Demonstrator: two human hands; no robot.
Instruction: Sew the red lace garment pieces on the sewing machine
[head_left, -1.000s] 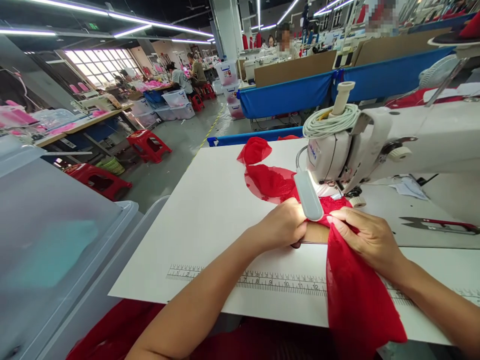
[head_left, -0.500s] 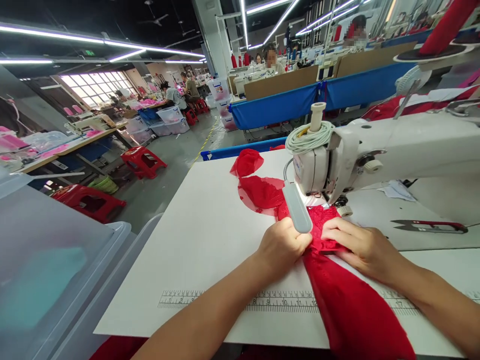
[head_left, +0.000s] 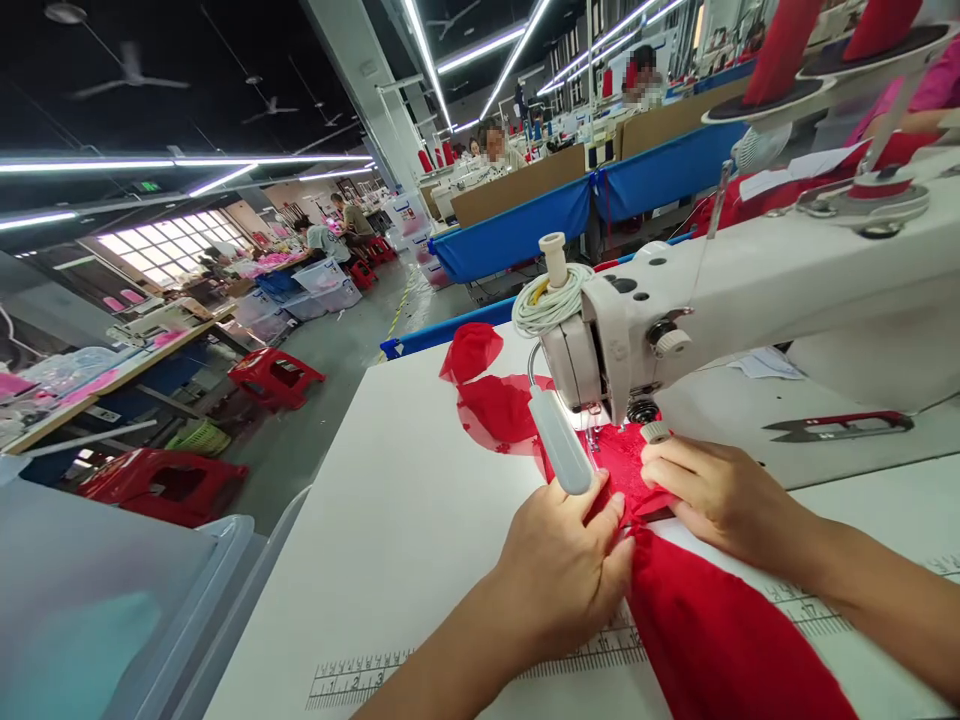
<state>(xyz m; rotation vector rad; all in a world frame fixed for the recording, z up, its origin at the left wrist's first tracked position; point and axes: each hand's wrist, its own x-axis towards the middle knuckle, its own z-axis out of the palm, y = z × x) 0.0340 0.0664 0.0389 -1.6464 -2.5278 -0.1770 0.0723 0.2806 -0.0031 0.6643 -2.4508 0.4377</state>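
Observation:
A strip of red lace fabric (head_left: 720,640) runs from the table's near edge up under the needle of a white sewing machine (head_left: 750,290) and out behind it as a red bundle (head_left: 487,400). My left hand (head_left: 566,570) lies on the fabric's left edge just below the machine's grey lamp (head_left: 559,440), fingers pressed together on the cloth. My right hand (head_left: 720,495) rests flat on the fabric to the right of the needle, fingers pressing it down.
The white table (head_left: 420,520) has a printed ruler (head_left: 360,680) along its near edge. Red-handled thread snips (head_left: 840,425) lie right of the machine. A clear plastic bin (head_left: 97,610) stands at my left. Red stools (head_left: 274,375) and other workers sit beyond.
The view has tilted up and moved closer. Both hands slid the red fabric forward toward the needle; my left hand moved down and now presses the fabric's left edge.

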